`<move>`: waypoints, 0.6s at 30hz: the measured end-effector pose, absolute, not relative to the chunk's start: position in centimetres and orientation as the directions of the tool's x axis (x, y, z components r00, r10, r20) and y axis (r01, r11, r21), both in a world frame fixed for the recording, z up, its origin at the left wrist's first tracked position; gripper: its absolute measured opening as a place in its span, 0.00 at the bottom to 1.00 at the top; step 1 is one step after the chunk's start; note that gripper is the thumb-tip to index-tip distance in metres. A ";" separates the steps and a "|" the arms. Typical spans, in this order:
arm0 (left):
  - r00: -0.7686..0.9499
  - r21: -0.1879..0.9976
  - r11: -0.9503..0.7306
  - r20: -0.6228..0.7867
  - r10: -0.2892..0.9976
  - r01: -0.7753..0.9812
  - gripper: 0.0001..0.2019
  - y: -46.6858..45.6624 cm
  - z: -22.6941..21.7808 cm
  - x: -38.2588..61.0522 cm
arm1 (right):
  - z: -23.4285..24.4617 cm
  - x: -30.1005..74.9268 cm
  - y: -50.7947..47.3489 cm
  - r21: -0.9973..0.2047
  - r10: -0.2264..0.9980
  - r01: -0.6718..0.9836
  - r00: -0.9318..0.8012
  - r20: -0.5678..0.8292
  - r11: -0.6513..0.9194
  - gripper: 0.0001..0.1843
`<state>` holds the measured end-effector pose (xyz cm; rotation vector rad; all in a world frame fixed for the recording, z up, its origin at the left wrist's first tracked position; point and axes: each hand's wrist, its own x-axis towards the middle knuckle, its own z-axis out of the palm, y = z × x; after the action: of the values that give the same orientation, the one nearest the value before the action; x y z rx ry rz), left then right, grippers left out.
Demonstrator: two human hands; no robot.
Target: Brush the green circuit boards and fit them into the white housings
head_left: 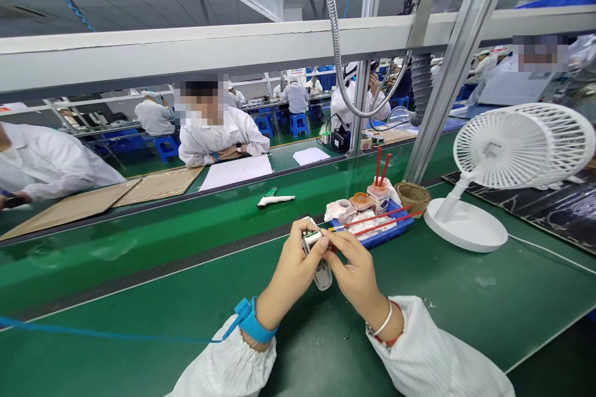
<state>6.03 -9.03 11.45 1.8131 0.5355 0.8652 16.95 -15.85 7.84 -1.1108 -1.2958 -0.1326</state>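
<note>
My left hand (291, 270) and my right hand (356, 276) meet above the green bench mat (186, 298), both pinching a small device (313, 239). It has a metal-topped part and a translucent clear casing (323, 277) below it, partly hidden by my fingers. A blue anti-static wrist strap (254, 322) circles my left wrist, and its blue cord (116, 336) runs off to the left. My right wrist carries a silver bangle (384, 321). Just beyond my right hand lies a blue tray (377, 232).
The tray holds red-handled swabs, tape rolls and a small box. A woven basket (413, 197) and white desk fan (470, 223) stand to the right. A white tool with a green board (274, 198) lies ahead. Beyond a glass partition (298, 180), co-workers sit at benches.
</note>
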 end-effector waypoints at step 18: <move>0.726 0.768 -0.416 0.620 0.296 -0.486 0.13 -8.8 10.7 4.9 | 8.6 15.9 -18.0 -0.573 0.518 0.540 0.269 0.812 0.617 0.20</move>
<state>4.87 -8.81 10.72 1.8053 -0.1490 0.8676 15.85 -18.03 8.65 -0.9883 -1.3650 -0.0185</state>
